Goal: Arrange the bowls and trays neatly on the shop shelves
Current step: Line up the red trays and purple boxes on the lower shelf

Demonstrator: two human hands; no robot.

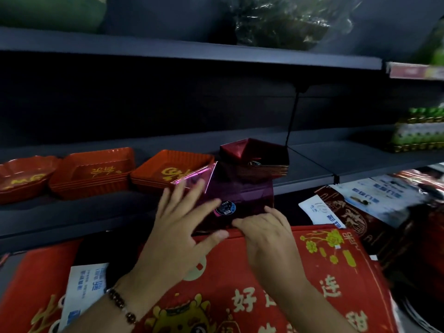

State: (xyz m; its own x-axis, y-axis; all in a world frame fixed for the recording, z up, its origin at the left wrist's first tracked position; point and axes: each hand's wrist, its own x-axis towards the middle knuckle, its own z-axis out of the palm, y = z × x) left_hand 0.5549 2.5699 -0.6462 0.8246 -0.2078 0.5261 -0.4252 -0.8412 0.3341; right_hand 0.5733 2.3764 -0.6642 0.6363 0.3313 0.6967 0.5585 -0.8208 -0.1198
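Nearest me, her left hand (177, 219) lay flat and spread on a purple foil tray (230, 200) at the shelf (72, 212) edge; the right hand (266, 227) pinched its near rim. Beyond, at ten o'clock, three red trays (93, 174) sat aligned; this one seemingly remained unplaced.

The scalloped red tray (22, 175) at the shelf's (310, 162) left end is cut off by the picture's left edge. The purple tray's (236, 192) near rim is hidden under the left hand (179, 227) and right hand (266, 228), and its round label (225, 208) is too small to read. On the upper shelf (168, 50), a green item (51, 12) and a plastic-wrapped bundle (288, 20) are cropped by the top edge; stacked goods (420, 131) at the right edge are blurred.
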